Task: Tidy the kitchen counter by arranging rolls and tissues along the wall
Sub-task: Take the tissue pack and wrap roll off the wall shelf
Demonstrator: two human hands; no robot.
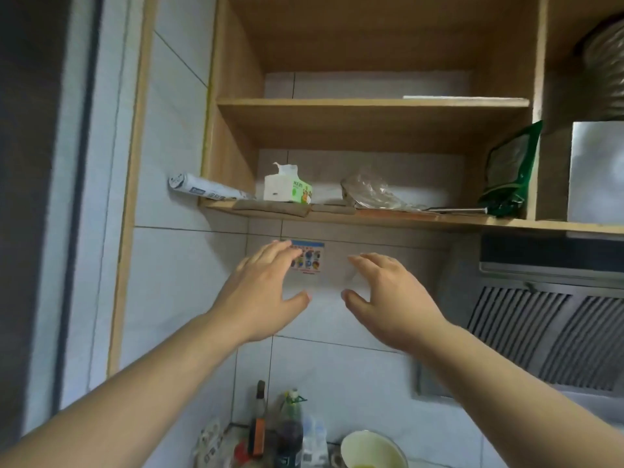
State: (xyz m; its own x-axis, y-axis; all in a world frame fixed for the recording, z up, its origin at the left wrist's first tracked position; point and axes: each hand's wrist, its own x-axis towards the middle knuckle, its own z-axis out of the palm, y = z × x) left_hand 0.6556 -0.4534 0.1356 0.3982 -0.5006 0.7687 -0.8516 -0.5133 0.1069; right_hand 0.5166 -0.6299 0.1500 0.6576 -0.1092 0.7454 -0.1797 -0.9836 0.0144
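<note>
A white tissue pack (287, 187) with green print stands upright on the lowest shelf (371, 216) of an open wooden cabinet, one tissue sticking out of its top. Left of it a white roll (206, 188) lies on its side, one end jutting past the shelf's left edge. My left hand (263, 292) and my right hand (391, 298) are raised side by side below that shelf, in front of the tiled wall. Both hold nothing, fingers spread. Neither touches the pack or the roll.
A folded brown cloth (270, 208) lies under the tissue pack. Crumpled clear plastic (374, 192), a metal rod (456, 209) and a green bag (510, 170) fill the shelf's right. A range hood (540, 319) hangs at right. Bottles (288, 430) and a bowl (371, 450) stand below.
</note>
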